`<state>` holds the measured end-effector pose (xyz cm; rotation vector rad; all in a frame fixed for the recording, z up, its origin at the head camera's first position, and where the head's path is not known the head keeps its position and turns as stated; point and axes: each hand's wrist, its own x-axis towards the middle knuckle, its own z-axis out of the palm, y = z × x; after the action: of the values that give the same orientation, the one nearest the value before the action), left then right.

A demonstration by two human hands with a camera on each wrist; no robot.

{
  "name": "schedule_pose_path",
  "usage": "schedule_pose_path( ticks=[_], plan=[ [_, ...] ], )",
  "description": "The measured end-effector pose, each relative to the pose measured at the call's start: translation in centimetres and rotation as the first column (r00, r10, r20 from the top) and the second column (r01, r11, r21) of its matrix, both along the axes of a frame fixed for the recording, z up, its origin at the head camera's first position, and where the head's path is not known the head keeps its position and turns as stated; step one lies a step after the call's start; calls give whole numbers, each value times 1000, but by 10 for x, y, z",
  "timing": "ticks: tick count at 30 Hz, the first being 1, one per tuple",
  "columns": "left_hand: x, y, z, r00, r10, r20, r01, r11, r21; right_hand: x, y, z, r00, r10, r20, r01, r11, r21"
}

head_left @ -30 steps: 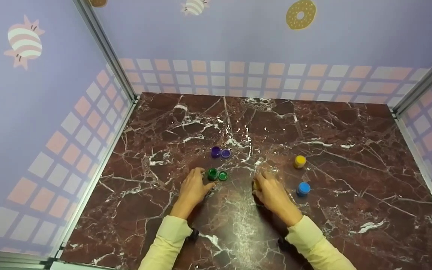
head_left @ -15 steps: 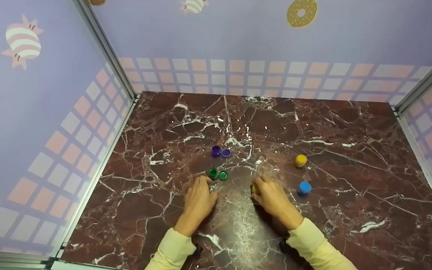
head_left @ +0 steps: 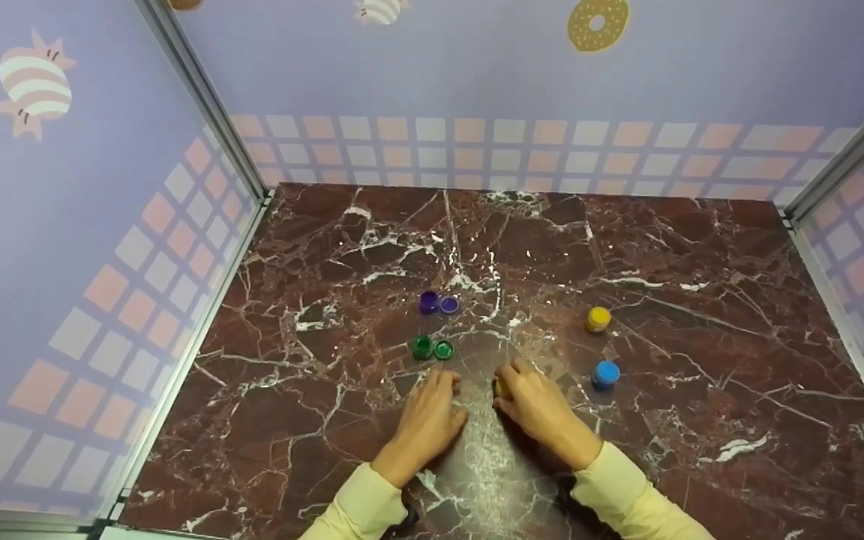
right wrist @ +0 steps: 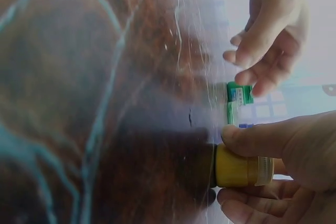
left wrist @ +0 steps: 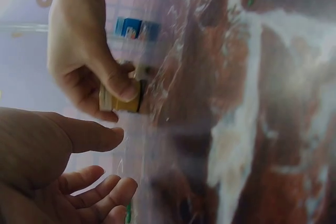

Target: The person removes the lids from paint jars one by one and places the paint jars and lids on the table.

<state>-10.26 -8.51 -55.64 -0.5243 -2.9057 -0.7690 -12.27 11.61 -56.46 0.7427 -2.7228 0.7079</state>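
My right hand (head_left: 541, 405) holds a small yellow paint jar (right wrist: 231, 166) between thumb and fingers, upright on the marbled tabletop. In the head view the fingers mostly cover this jar. My left hand (head_left: 428, 420) is just left of it, fingers loosely bent and apart, holding nothing; the left wrist view shows a gap between its fingertips and the jar. Beyond the left hand stands an open green paint jar (head_left: 422, 347) with its green lid (head_left: 444, 349) lying beside it. Behind them are an open purple paint jar (head_left: 429, 302) and its purple lid (head_left: 449, 304).
To the right of my right hand stand a blue-capped jar (head_left: 606, 374) and, farther back, a yellow-capped jar (head_left: 598, 319). The dark red marbled table (head_left: 702, 337) meets patterned lilac walls (head_left: 477, 60) at the back and sides.
My left hand has moved away from the green jar, rightward and nearer to me, toward the right hand. The right hand, still holding the yellow jar, has shifted slightly left and nearer to me.
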Motion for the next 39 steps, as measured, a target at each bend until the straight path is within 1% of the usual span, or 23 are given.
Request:
schedule_pose_path(
  ticks=[5, 7, 11, 16, 19, 21, 26, 29, 33, 35, 39],
  plan=[
    [0, 7, -1, 999, -40, 18, 40, 999, -23, 4, -5, -1, 1000, 18, -16, -18, 1000, 13],
    [1, 10, -1, 999, -48, 12, 48, 998, -33, 6, -7, -1, 999, 31, -16, -30, 999, 22],
    [1, 16, -4, 996, -79, -34, 77, 996, -54, 8, -10, 0, 999, 49, 3, -49, 999, 19],
    [1, 20, -9, 988, -115, -106, 105, 990, -99, 11, -12, 0, 998, 56, 11, -56, 998, 36],
    [1, 21, -10, 985, -121, -121, 107, 988, -115, 12, -12, 0, 998, 58, 15, -58, 998, 34],
    [1, 21, -11, 985, -124, -122, 109, 986, -123, 12, -12, 0, 998, 56, 18, -56, 998, 30],
    [2, 22, -13, 987, -133, -93, 119, 983, -143, 13, -11, 1, 997, 72, 41, -73, 997, 30],
    [2, 22, -14, 988, -137, -69, 126, 981, -146, 14, -9, 4, 992, 108, 68, -111, 993, 29],
    [2, 24, -14, 990, -135, -48, 127, 981, -146, 16, -7, 9, 978, 171, 119, -173, 985, 9],
    [2, 25, -14, 990, -131, -45, 124, 982, -143, 16, -7, 12, 972, 188, 139, -190, 982, 0],
    [0, 27, -15, 990, -126, -65, 116, 984, -134, 16, -7, 16, 968, 185, 171, -185, 983, -16]
  ],
)
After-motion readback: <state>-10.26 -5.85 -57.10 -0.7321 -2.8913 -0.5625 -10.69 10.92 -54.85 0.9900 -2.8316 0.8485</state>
